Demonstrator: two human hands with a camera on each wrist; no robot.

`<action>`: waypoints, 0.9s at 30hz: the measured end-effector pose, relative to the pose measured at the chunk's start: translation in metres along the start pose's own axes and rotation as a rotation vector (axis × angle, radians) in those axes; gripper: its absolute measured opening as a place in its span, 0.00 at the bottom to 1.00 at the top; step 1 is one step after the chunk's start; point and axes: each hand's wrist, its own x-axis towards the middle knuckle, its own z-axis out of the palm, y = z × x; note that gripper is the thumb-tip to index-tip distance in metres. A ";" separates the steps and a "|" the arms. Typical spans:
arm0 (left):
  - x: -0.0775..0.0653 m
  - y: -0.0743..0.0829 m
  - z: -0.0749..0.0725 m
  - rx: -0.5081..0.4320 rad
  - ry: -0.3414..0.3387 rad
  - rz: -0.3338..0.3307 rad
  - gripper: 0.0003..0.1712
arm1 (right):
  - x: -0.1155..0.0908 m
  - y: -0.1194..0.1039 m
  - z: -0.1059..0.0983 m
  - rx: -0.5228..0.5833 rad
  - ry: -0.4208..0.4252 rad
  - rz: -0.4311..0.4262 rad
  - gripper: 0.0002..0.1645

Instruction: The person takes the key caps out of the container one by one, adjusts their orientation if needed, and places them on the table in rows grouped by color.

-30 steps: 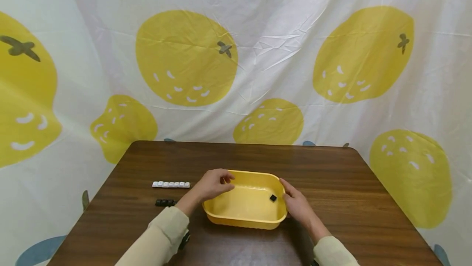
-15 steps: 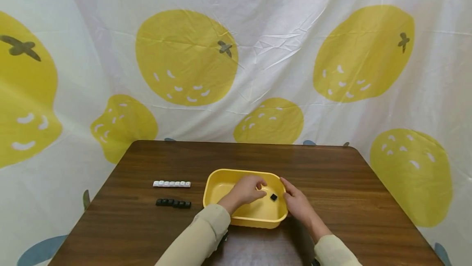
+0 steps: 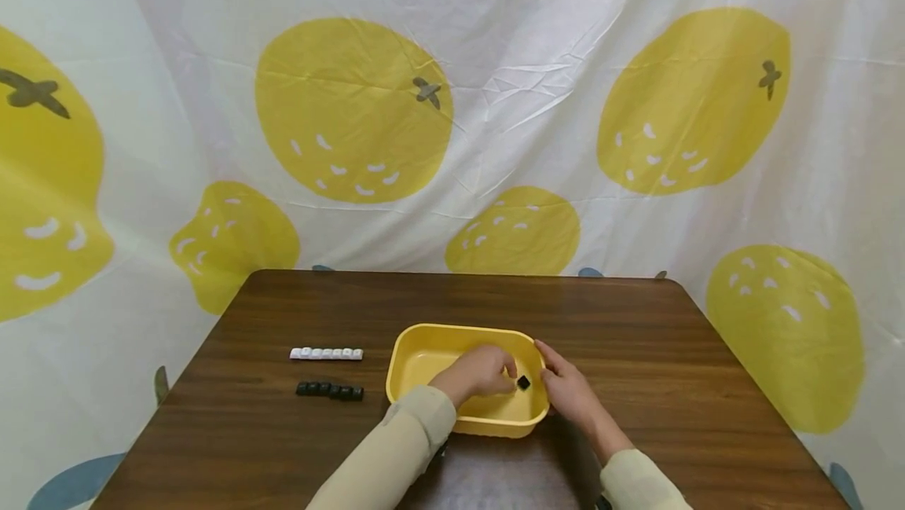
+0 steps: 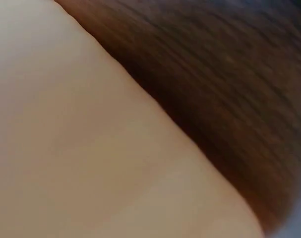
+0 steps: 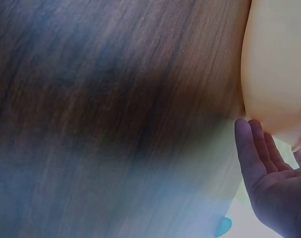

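A yellow plastic basin [image 3: 424, 409] stands on the brown table. Inside it, near the right end, lies a small black keycap [image 3: 523, 383]. My left hand [image 3: 479, 372] reaches down into the basin, thumb and fingers bent, with the fingertips right beside the keycap's left side. At the basin's right end my right hand [image 3: 574, 396] grips the rim. The right wrist view has its fingers [image 5: 249, 148] against the outside of the basin wall [image 5: 279, 64], with the thumb by the rim. Only the basin's outer wall [image 4: 90, 129] and table appear in the left wrist view; the left hand is hidden there.
Left of the basin, a row of white keycaps [image 3: 326, 354] lies on the wood-grain table [image 3: 636, 353]. Closer to the person is a row of black keycaps [image 3: 329, 390]. A white curtain [image 3: 509, 125] printed with yellow fruit hangs behind the table.
From the basin's left rim, my left hand has moved right and down to the black keycap, which has shifted slightly. The right hand has stayed at the rim.
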 end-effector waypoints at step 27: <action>-0.014 -0.013 -0.005 -0.012 0.084 -0.121 0.09 | 0.000 0.000 0.001 -0.004 -0.003 -0.004 0.32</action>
